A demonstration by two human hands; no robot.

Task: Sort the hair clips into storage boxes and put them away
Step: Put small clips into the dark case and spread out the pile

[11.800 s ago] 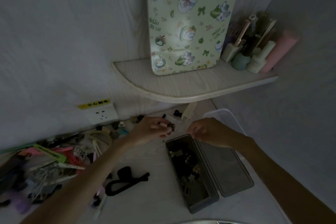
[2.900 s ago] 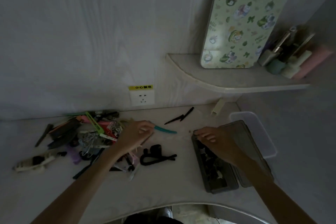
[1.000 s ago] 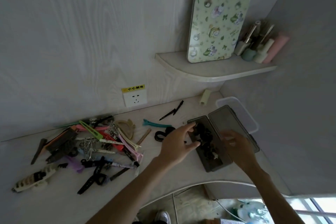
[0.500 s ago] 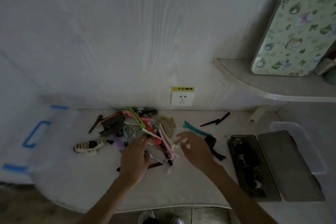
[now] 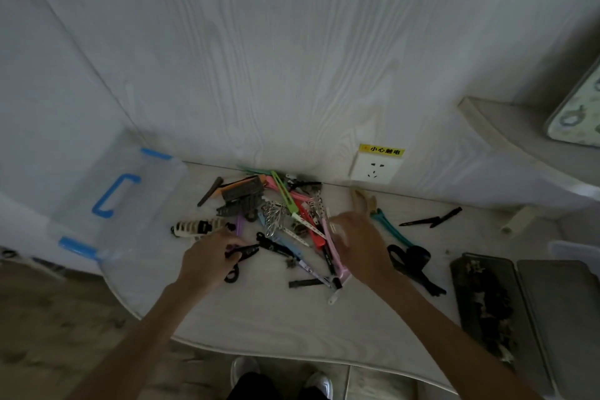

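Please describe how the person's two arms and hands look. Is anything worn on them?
Both forearms are bare up to the frame edge: no sleeves, watch, bracelet or gloves show. No rings are visible on the left hand or the right hand, though the dim, slightly blurred picture could hide small ones.

Mixed hair clips [image 5: 285, 221] heaped mid-desk by wall, dark open storage box [image 5: 483, 305] w/ clips far right

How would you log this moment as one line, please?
phase: picking from clip pile | left hand: pinches black clip | right hand: open over pile | dark box: open, partly filled
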